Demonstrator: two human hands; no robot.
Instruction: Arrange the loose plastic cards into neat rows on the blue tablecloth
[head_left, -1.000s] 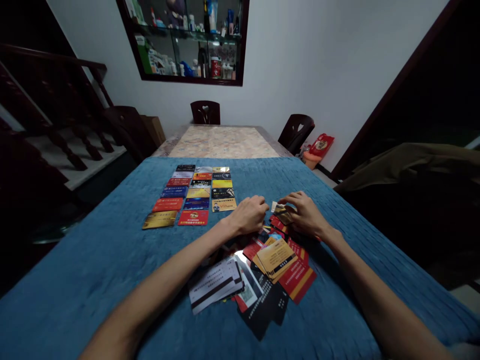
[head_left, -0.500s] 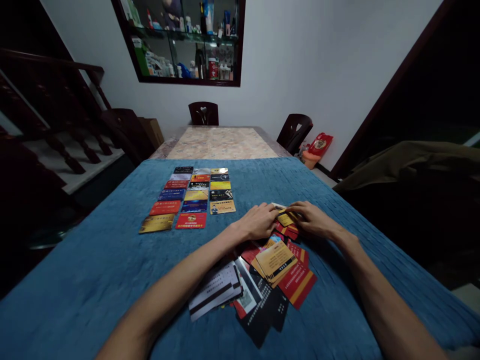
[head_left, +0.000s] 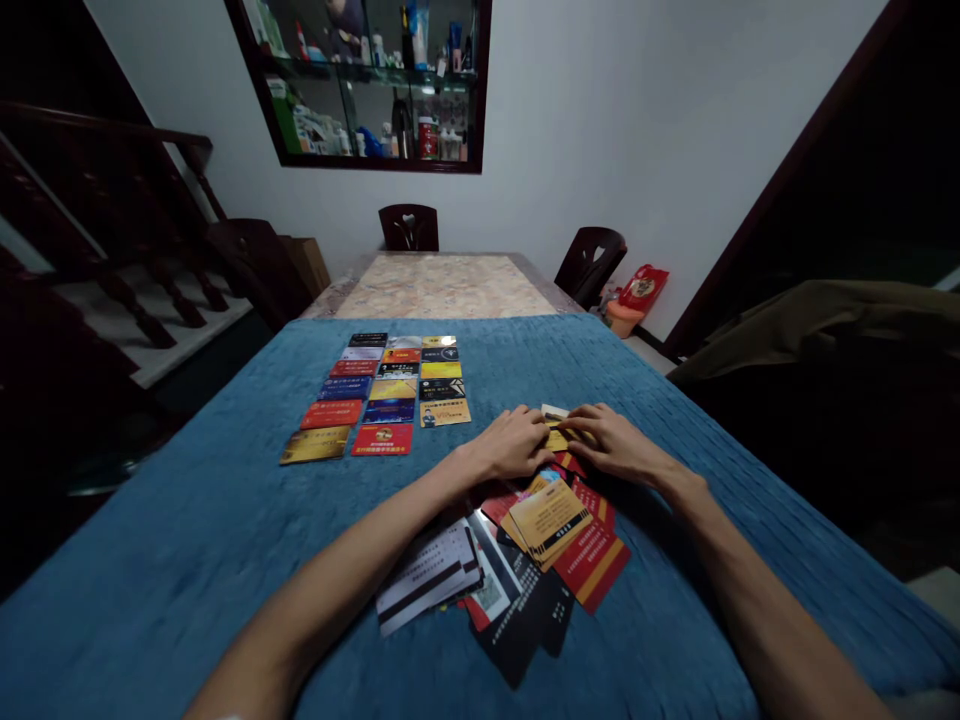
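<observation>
Yellow card [head_left: 556,439]: being pinched at its two ends, left hand [head_left: 512,446] and right hand [head_left: 611,446] closing fingertips on it together, apparently lifting it off the loose card pile [head_left: 525,550] just nearward. Sorted card grid [head_left: 382,395]: lying in neat rows well left of the grip, on the blue tablecloth [head_left: 187,530].

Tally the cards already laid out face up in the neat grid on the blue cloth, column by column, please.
Left column: 6
Middle column: 6
Right column: 5
Total: 17
</observation>
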